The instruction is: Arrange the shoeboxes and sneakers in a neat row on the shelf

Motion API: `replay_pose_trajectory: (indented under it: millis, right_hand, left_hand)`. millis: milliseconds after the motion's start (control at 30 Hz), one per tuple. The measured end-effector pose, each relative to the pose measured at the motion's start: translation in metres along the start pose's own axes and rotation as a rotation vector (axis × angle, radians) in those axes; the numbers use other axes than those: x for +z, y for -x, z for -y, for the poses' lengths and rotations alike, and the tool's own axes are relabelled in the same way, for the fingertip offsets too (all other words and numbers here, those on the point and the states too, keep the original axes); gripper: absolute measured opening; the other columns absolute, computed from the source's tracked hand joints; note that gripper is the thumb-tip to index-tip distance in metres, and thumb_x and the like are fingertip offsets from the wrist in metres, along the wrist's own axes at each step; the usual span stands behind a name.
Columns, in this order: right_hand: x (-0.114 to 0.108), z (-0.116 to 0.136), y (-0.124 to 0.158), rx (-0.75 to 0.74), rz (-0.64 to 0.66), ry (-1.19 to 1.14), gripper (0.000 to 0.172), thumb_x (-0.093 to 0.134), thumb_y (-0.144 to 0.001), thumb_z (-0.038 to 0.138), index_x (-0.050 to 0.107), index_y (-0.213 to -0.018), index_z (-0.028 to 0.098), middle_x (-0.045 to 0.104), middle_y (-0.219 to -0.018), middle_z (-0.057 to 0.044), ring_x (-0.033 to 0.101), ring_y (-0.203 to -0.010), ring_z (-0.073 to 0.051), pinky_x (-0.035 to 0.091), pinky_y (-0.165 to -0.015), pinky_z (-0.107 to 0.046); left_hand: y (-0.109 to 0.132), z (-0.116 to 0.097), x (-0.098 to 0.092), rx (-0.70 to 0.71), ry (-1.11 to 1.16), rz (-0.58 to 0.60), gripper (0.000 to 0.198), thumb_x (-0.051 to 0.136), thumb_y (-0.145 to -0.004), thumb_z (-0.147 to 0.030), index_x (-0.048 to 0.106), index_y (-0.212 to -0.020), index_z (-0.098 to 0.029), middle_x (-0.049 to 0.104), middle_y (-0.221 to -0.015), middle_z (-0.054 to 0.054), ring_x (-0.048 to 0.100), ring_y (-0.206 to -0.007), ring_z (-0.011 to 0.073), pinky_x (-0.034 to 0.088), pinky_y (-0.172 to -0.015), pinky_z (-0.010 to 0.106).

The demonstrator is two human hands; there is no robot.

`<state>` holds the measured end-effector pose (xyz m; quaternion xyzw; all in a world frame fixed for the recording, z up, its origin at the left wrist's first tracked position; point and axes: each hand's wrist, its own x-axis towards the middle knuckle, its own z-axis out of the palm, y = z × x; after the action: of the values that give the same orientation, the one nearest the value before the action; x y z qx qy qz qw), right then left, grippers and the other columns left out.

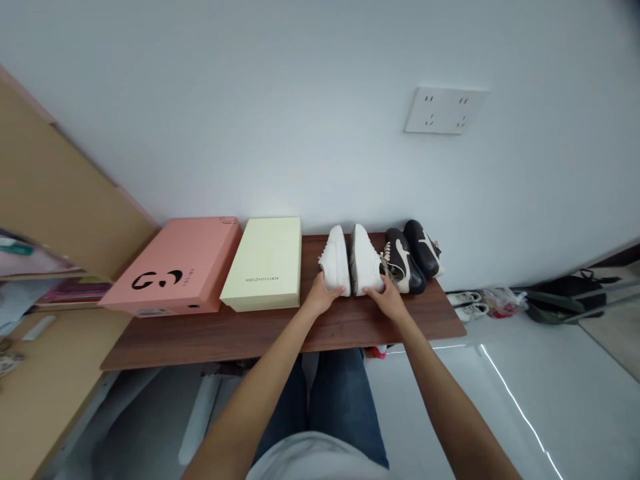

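Note:
Two white sneakers lie on their sides on the brown wooden shelf [210,340], soles facing each other with a narrow gap. My left hand [324,293] grips the heel end of the left white sneaker [335,260]. Around the near end of the right white sneaker [365,263], my right hand [389,297] has its fingers closed. Just to its right is a pair of dark shoes with cream markings, the nearer black shoe [403,260] and the farther black shoe [423,247]. Left of the sneakers sits a pale yellow shoebox [267,253].
A pink box [185,257] stands at the shelf's left end, near a wooden desk [65,380]. Behind is a white wall with a socket panel [445,110]. On the floor at right are white shoes [470,311], a plastic bag [503,302] and a dark bag [560,297].

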<state>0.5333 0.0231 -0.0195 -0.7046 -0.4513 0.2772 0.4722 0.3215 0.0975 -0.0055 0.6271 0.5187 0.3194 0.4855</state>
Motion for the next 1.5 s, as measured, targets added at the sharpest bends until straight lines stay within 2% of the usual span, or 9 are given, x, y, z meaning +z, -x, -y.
replay_pose_trajectory:
  millis: [167, 300, 433, 533, 633, 767, 933, 1300, 1500]
  right_hand:
    - [-0.008, 0.003, -0.012, -0.079, 0.15, 0.081, 0.056, 0.073, -0.068, 0.057, 0.058, -0.106, 0.018, 0.067, -0.099, -0.007, 0.06, -0.099, -0.028, 0.048, -0.095, -0.042]
    - [-0.012, 0.016, -0.022, -0.2, 0.224, 0.193, 0.045, 0.066, -0.075, 0.053, 0.057, -0.101, 0.018, 0.064, -0.095, -0.005, 0.058, -0.095, -0.026, 0.046, -0.093, -0.041]
    - [-0.018, 0.032, -0.027, -0.251, 0.273, 0.408, 0.033, 0.065, -0.08, 0.046, 0.056, -0.098, 0.02, 0.063, -0.09, -0.004, 0.058, -0.089, -0.025, 0.046, -0.088, -0.039]
    - [-0.02, 0.044, -0.028, -0.307, 0.324, 0.57, 0.03, 0.07, -0.08, 0.038, 0.058, -0.1, 0.02, 0.066, -0.096, -0.006, 0.06, -0.092, -0.024, 0.045, -0.086, -0.036]
    - [-0.018, 0.057, -0.028, -0.365, 0.357, 0.7, 0.033, 0.074, -0.08, 0.033, 0.061, -0.108, 0.019, 0.067, -0.111, -0.011, 0.062, -0.104, -0.026, 0.044, -0.09, -0.034]
    - [-0.015, 0.071, -0.031, -0.371, 0.397, 0.848, 0.038, 0.074, -0.083, 0.034, 0.062, -0.116, 0.02, 0.066, -0.12, -0.012, 0.062, -0.112, -0.028, 0.044, -0.092, -0.034]
    - [-0.011, 0.083, -0.031, -0.36, 0.428, 0.98, 0.036, 0.072, -0.085, 0.035, 0.061, -0.117, 0.02, 0.065, -0.124, -0.012, 0.063, -0.114, -0.029, 0.045, -0.091, -0.036]
    - [0.007, 0.111, -0.028, -0.373, 0.457, 1.128, 0.027, 0.066, -0.089, 0.029, 0.059, -0.114, 0.021, 0.065, -0.124, -0.013, 0.064, -0.112, -0.028, 0.046, -0.088, -0.036]
    - [0.019, 0.112, -0.031, -0.373, 0.464, 1.124, 0.027, 0.066, -0.089, 0.028, 0.059, -0.114, 0.021, 0.065, -0.124, -0.013, 0.065, -0.112, -0.027, 0.047, -0.086, -0.034]
  left_hand:
    - [0.001, -0.005, -0.01, 0.002, -0.091, 0.076, 0.063, 0.086, -0.066, -0.03, 0.056, -0.118, -0.012, 0.066, -0.124, 0.017, 0.061, -0.114, 0.0309, 0.048, -0.097, 0.04]
    - [0.002, -0.021, -0.015, 0.051, -0.237, 0.028, 0.054, 0.087, -0.064, -0.027, 0.057, -0.108, -0.014, 0.068, -0.115, 0.014, 0.064, -0.107, 0.0312, 0.05, -0.092, 0.039]
    - [0.001, -0.045, -0.019, 0.121, -0.427, 0.054, 0.044, 0.082, -0.07, -0.027, 0.056, -0.104, -0.016, 0.067, -0.111, 0.015, 0.065, -0.104, 0.0329, 0.05, -0.09, 0.041]
    - [-0.001, -0.059, -0.019, 0.155, -0.541, 0.092, 0.045, 0.081, -0.072, -0.027, 0.055, -0.107, -0.015, 0.066, -0.114, 0.018, 0.064, -0.108, 0.0349, 0.049, -0.091, 0.04]
    - [-0.002, -0.065, -0.017, 0.167, -0.668, 0.156, 0.05, 0.08, -0.072, -0.024, 0.054, -0.113, -0.015, 0.064, -0.121, 0.019, 0.062, -0.115, 0.0357, 0.046, -0.096, 0.041]
    - [-0.003, -0.068, -0.016, 0.21, -0.811, 0.245, 0.053, 0.079, -0.07, -0.015, 0.054, -0.117, -0.014, 0.063, -0.126, 0.022, 0.06, -0.121, 0.0373, 0.044, -0.101, 0.042]
    - [-0.005, -0.073, -0.016, 0.242, -0.955, 0.309, 0.053, 0.077, -0.067, -0.006, 0.058, -0.116, -0.011, 0.065, -0.121, 0.026, 0.062, -0.118, 0.0404, 0.045, -0.1, 0.046]
    - [-0.023, -0.073, -0.011, 0.234, -0.887, 0.24, 0.037, 0.074, -0.074, -0.014, 0.064, -0.11, -0.012, 0.067, -0.113, 0.025, 0.063, -0.115, 0.0417, 0.044, -0.103, 0.049]
    - [-0.022, -0.071, -0.017, 0.249, -0.898, 0.222, 0.034, 0.069, -0.077, -0.011, 0.065, -0.111, -0.009, 0.066, -0.112, 0.027, 0.063, -0.116, 0.0426, 0.043, -0.104, 0.05]
